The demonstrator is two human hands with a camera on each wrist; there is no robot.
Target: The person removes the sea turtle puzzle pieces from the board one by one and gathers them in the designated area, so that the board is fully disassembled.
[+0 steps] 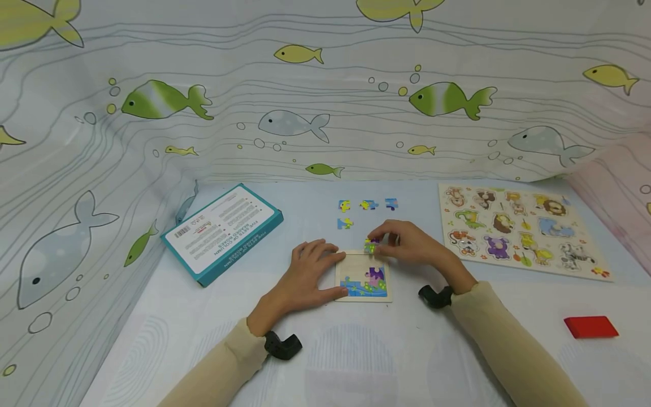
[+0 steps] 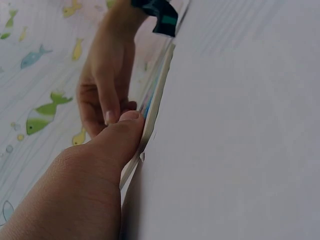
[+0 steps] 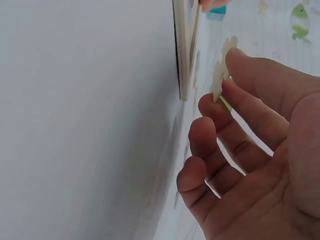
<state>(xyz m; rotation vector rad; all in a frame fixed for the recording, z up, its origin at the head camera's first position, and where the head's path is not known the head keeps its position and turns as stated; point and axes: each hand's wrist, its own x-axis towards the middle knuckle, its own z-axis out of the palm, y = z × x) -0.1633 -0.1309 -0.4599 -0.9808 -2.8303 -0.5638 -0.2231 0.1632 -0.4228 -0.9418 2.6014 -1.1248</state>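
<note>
A small wooden puzzle tray (image 1: 352,262) lies on the table, its lower rows and part of the right side filled with blue and purple jigsaw pieces (image 1: 362,289). My left hand (image 1: 309,277) rests at the tray's left edge, fingers spread, thumb near the lower left corner and index finger near the upper left. In the left wrist view the thumb (image 2: 112,137) touches the rim. My right hand (image 1: 402,243) pinches a green and purple puzzle piece (image 1: 370,246) over the tray's top edge. The right wrist view shows that piece (image 3: 223,67) edge-on between thumb and fingers.
Several loose puzzle pieces (image 1: 344,223) lie beyond the tray. A teal-edged box (image 1: 224,232) stands at the left. At the right is an animal puzzle board (image 1: 519,232), with a red block (image 1: 591,327) nearer the front. Patterned fish cloth (image 1: 356,102) hangs around the back.
</note>
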